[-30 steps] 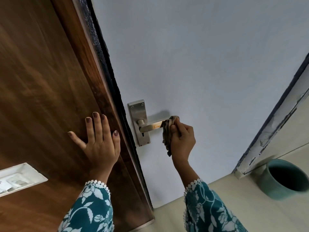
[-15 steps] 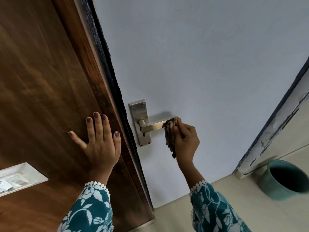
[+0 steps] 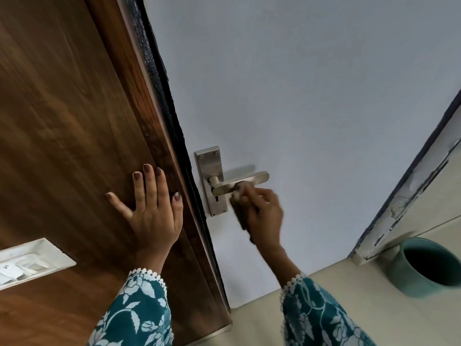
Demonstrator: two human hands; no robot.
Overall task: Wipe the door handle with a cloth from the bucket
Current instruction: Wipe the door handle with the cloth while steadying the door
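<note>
Far left there's a white plastic switch plate (image 3: pixel 30 260), rectangular with a raised rim, set into the dark wood panel (image 3: pixel 62 121). That panel is smooth, glossy brown with a streaky grain running up it. My left hand (image 3: pixel 152 211) is pressed flat on it, palm down, fingers (image 3: pixel 149 186) spread apart and pointing up, holding nothing. The sleeve (image 3: pixel 134 313) on that arm is teal fabric with a white leaf print and a little scalloped lace cuff.

Next over is the door edge, a rough black strip (image 3: pixel 159 78), then the door face (image 3: pixel 299 83), which is flat, matte, pale grey-blue paint. The door handle (image 3: pixel 240 183) is brushed metal: a tall rectangular backplate (image 3: pixel 210 166) with two screws at the top and a keyhole lower down, and a flat lever with a rounded tip sticking out to the right.

My right hand (image 3: pixel 264 213) sits just under the lever's middle, fingers (image 3: pixel 252 193) bunched tight around the cloth (image 3: pixel 239 208), a crumpled dark rag. Its top is pushed up against the underside of the lever and the rest hangs down below my fist. It's all a bit blurred there.

Far right, the door frame (image 3: pixel 409 203) has chipped, peeling white paint. At its foot on the pale floor (image 3: pixel 262 320) is the bucket (image 3: pixel 401 270), round, smooth teal plastic, dark inside; I can't see what's in it.
</note>
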